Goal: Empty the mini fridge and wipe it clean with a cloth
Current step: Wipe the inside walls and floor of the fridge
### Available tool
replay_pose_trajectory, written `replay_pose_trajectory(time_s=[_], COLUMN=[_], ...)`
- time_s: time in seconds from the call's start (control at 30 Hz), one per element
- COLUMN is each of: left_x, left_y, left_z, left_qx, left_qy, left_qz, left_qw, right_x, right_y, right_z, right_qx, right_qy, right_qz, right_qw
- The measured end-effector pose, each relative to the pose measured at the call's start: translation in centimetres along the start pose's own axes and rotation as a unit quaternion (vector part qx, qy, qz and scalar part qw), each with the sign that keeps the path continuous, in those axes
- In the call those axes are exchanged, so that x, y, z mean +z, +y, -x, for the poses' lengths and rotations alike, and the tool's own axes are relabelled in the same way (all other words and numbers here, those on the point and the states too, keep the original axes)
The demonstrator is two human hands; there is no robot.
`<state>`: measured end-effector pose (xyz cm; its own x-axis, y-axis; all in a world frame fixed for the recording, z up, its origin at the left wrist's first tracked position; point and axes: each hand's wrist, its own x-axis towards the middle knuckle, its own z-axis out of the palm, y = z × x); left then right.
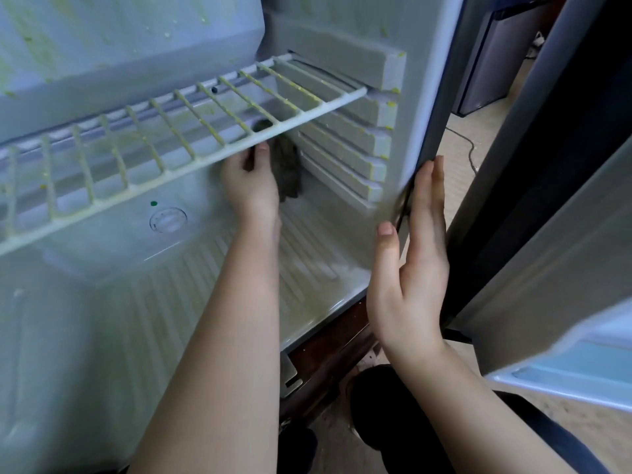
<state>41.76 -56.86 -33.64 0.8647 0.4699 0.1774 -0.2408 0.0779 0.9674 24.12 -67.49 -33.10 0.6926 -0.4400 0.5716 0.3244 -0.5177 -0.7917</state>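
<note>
dark cloth (290, 169) against fingers (262, 152) of left hand (251, 184)

Both of the person's forearms (219, 336) are bare right up to the wrists. The left hand (251, 186) and the right hand (410, 278) are bare too. The fingers are slim, and the nail (385, 229) on the right thumb is cut short and plain. Lower down, black trousers (376, 405) of smooth, plain cloth cover a knee.
</note>
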Motion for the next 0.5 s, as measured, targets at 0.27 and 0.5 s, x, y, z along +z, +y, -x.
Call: replay_pose_trajectory(time_s=[0.27,0.5], left_x=[-0.6,-1.9], left_y=[0.0,0.9], left_z=[2.4,6.8], left_qx=[0.021,-0.05], left_qy=[-0.102,-0.186], left_qz=[-0.067,-0.056], left_qw=[0.992,0.98], right_x=[-0.1,0.2], right_y=[-0.1,-0.5], right_z=[0.0,0.0], right_qx=[0.005,0.02], right_qy=[0.0,0.015], right_qz=[-0.006,-0.011], right_qw=[1.0,1.0])
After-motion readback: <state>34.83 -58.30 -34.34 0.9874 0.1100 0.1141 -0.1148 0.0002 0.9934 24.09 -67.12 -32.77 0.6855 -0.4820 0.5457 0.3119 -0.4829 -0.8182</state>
